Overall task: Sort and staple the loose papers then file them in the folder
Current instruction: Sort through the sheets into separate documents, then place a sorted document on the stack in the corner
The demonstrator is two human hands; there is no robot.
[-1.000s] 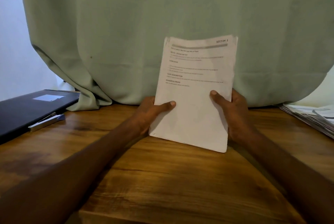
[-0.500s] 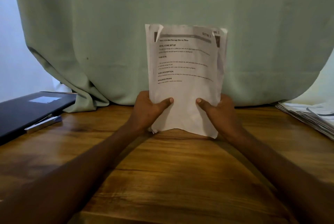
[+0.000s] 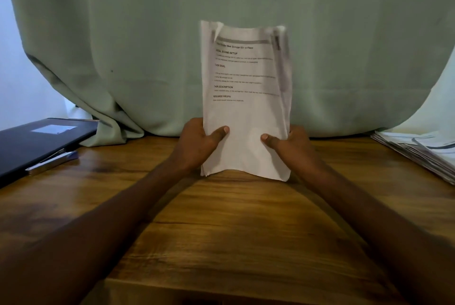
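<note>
A sheaf of printed white papers (image 3: 243, 112) stands upright on its bottom edge on the wooden table (image 3: 221, 226), bowed inward with both side edges curled toward me. My left hand (image 3: 199, 144) grips its lower left edge, thumb on the front. My right hand (image 3: 293, 147) grips the lower right edge the same way. A dark folder (image 3: 37, 142) with a white label lies at the far left, and a silver stapler (image 3: 51, 160) lies beside its near edge.
A pile of loose printed papers (image 3: 421, 152) lies at the table's right edge. A pale green curtain (image 3: 172, 46) hangs just behind the sheaf and drapes onto the table at the back left.
The sheaf went from tilted and flat to upright on the table. My hands slid closer together near its bottom, squeezing it so it bows and narrows.
</note>
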